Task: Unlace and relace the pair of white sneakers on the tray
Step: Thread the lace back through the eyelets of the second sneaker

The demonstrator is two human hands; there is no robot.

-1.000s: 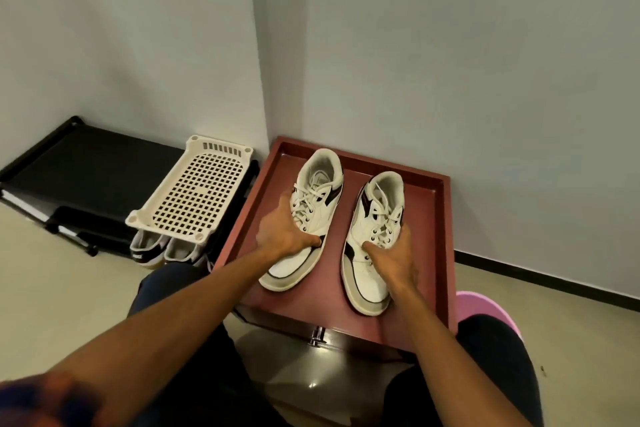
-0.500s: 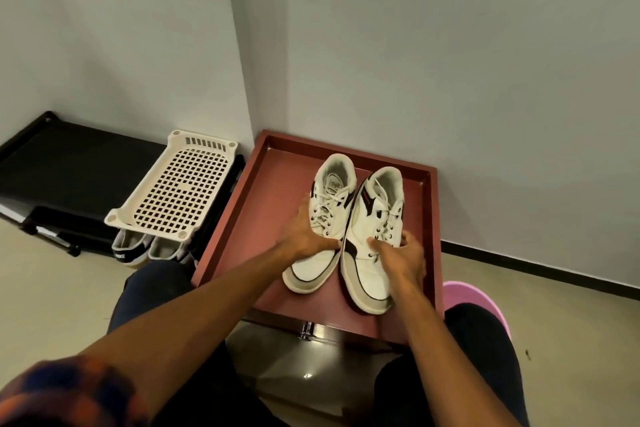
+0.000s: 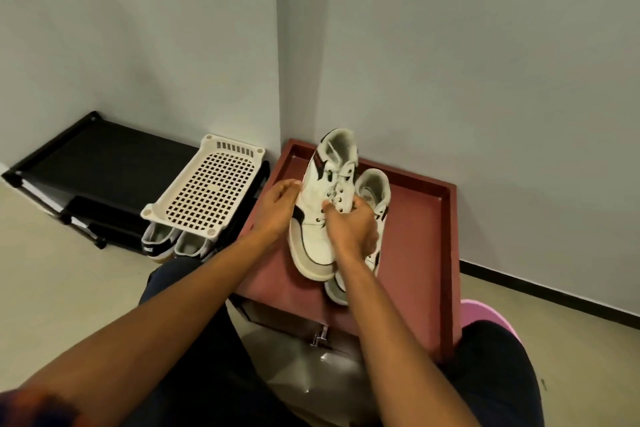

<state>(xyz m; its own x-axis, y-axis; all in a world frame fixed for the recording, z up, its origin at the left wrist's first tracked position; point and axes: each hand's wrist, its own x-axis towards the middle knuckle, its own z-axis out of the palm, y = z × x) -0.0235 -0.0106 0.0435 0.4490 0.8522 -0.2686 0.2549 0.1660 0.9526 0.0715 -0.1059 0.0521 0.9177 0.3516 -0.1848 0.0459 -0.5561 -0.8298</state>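
Observation:
A dark red tray [image 3: 424,253] stands against the wall in front of my knees. One white sneaker with black trim [image 3: 320,218] is raised off the tray and tipped, heel towards the wall. My left hand [image 3: 277,211] holds its left side. My right hand [image 3: 353,230] grips it over the laces near the toe end. The second white sneaker [image 3: 375,189] lies on the tray just to the right, partly hidden behind my right hand and wrist.
A white perforated plastic shelf [image 3: 207,194] stands left of the tray with a pair of grey shoes [image 3: 173,244] under it. A black low rack [image 3: 97,163] lies further left. A pink object [image 3: 485,312] is by my right knee. A metal stand [image 3: 311,367] sits under the tray.
Both sneakers lay flat side by side on the tray. Now the left one is lifted and tilted, and my right hand has moved from the right sneaker onto the lifted one.

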